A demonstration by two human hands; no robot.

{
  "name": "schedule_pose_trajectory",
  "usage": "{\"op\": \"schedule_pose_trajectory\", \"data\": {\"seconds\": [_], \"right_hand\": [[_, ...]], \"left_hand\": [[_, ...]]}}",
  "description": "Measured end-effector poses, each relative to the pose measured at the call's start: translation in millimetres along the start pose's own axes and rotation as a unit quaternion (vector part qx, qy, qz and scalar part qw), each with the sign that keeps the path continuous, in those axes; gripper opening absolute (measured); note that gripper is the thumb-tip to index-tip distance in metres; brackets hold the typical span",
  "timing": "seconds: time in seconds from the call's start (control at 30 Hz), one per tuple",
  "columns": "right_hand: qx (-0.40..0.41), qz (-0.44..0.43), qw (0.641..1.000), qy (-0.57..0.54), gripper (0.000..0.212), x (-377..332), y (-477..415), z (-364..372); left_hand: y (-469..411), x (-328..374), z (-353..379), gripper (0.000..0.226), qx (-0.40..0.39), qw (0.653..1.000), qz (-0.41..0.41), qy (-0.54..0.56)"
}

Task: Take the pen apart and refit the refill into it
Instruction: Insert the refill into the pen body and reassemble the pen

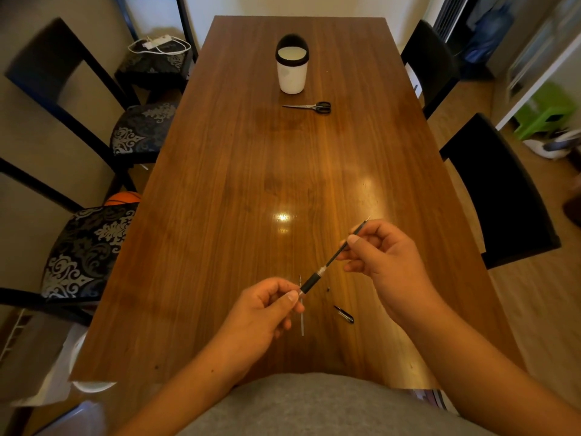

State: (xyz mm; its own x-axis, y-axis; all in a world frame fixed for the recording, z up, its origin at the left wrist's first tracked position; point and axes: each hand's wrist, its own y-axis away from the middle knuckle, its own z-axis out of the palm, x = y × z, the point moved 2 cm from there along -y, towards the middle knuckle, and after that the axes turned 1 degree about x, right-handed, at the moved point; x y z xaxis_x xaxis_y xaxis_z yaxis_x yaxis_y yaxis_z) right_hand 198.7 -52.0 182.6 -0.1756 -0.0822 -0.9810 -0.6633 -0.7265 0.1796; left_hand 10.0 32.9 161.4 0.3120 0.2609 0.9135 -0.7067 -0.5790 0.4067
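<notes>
Both forearms reach in over the near end of the wooden table. The left hand, fingers curled, pinches the lower end of the black pen barrel between thumb and forefinger. The right hand pinches the thin refill, which slants up and rightward out of the barrel. A small black pen piece lies on the table beneath

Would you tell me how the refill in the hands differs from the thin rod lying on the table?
The refill is dark; the rod is pale. The refill slants in the air, pinched by the right hand, its lower end in the barrel; the rod lies flat on the table. Both are thin and straight.
</notes>
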Motion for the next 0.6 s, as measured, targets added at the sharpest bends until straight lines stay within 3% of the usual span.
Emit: {"op": "schedule_pose_trajectory", "data": {"seconds": [0.13, 0.6], "right_hand": [[-0.015, -0.002, 1.000, 0.001, 0.014, 9.8, 6.0, 10.5], [-0.120, 0.004, 0.981, 0.150, 0.017, 20.1, 12.9, 39.6]], "left_hand": [[0.3, -1.1, 0.3, 0.016, 0.015, 1.000, -0.002, -0.002], [-6.6, -16.6, -11.9, 0.018, 0.047, 0.998, -0.022, -0.022]]}}
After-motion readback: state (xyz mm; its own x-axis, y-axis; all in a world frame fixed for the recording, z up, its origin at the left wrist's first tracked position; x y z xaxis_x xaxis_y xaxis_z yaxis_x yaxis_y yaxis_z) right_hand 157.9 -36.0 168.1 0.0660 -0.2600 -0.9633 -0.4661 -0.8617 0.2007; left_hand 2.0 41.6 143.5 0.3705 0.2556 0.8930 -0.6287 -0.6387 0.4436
